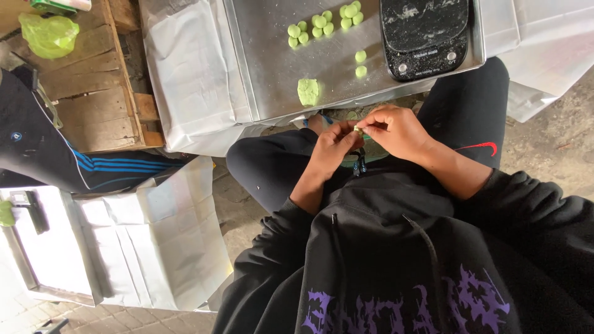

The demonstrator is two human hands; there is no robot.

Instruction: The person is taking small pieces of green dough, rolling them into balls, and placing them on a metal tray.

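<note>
View from above of a seated person in a black hooded top, looking down at both hands held over the lap.

At far left, a crumpled green plastic bag (48, 34) lies on a worn wooden pallet (93, 93). Below it is another person's leg in dark trousers with blue stripes (105, 167), and sheets of white paper (167, 241) are spread on the ground.

Moving right, a metal tray (272, 68) rests on a paper-covered tabletop (185, 62). On the tray sit clusters of small green dough balls (322, 23) near its far edge, two more single balls closer in, and a larger lump of green dough (308, 91) near the tray's front edge. A black kitchen scale (426, 37), dusted with flour, stands at the tray's right end.

In front of the tray, the left hand (334, 145) and right hand (399, 130) meet. The fingers (346, 131) of both hands are closed in a pinch around a small piece of pale green dough (358, 130) (only a sliver of it shows between the fingertips). The piece is held in the air just below the tray's front edge, above the person's knees.
</note>
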